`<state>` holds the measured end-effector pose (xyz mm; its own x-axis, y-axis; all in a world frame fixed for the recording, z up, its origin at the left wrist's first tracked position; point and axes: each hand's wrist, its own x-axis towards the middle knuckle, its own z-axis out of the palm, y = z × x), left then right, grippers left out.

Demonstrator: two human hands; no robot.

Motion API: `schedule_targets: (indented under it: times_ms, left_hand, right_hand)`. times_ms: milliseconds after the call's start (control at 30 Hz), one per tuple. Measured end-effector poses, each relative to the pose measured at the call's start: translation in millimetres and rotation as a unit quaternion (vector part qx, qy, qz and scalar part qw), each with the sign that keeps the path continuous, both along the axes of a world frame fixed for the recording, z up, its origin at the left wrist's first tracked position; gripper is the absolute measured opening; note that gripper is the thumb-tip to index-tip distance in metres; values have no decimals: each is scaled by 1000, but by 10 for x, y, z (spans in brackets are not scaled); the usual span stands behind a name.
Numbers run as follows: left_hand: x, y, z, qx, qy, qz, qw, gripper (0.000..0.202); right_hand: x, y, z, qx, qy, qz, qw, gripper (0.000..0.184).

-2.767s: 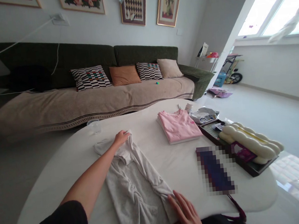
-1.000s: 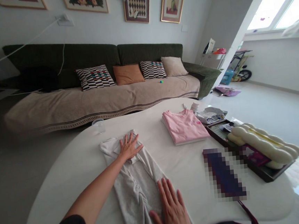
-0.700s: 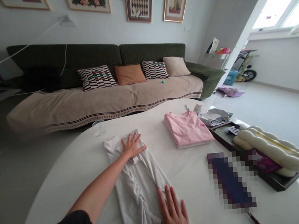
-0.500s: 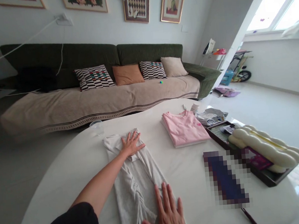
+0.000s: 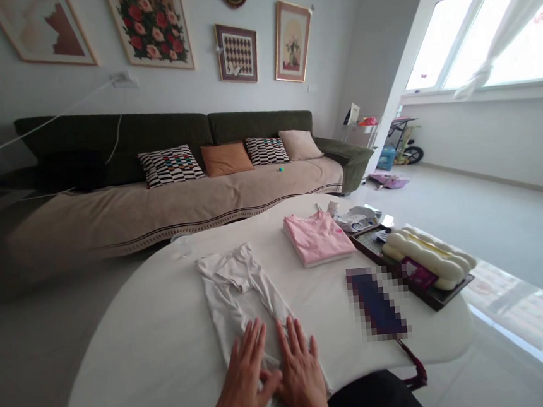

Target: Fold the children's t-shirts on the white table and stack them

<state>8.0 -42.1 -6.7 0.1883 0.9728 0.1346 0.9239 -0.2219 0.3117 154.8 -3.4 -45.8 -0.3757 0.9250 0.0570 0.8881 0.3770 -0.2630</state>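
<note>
Pressing down on a light grey long-sleeved top (image 5: 237,301), the left hand (image 5: 243,389) and the right hand (image 5: 300,375) are resting side by side at its near end, palms down. Neither hand is gripping the fabric: both are spread wide open, with the thumbs almost meeting between them. The top is lying lengthwise on a white oval table (image 5: 136,348), close to the edge nearest the person, with its collar end pointing away and one sleeve angling down its right side.

A folded pink T-shirt (image 5: 317,237) is sitting to the right of the top, well clear of it. Beyond the T-shirt, a crumpled plastic packet (image 5: 356,219) is lying on the table. Further right, a dark tray (image 5: 365,243) is carrying a cream bubble-shaped cushion (image 5: 423,260). A dark blue item (image 5: 375,302), too pixelated to identify, is lying between the right hand and the tray, and a dark red strap (image 5: 411,362) is hanging over the table edge. A clear glass cup (image 5: 180,246) is standing near the far edge, in front of a dark green sofa (image 5: 170,127).
</note>
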Motion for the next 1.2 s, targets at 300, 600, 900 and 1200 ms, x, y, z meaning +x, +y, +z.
schedule_targets:
  times_ms: [300, 600, 900, 1200]
  left_hand:
    - [36, -870, -339, -78, 107, 46, 990, 80]
    - [-455, -1252, -228, -115, 46, -25, 992, 83]
    - [-765, -1372, 3, -208, -68, -71, 973, 55]
    - [-743, -1386, 267, -244, -112, -33, 963, 52]
  right_hand:
    - [-135, -172, 181, -46, -13, -27, 999, 77]
    - [264, -563, 408, -99, 53, 121, 986, 80]
    - [406, -1040, -48, 114, -80, 211, 967, 84]
    - [334, -1014, 77, 65, -60, 195, 977, 84]
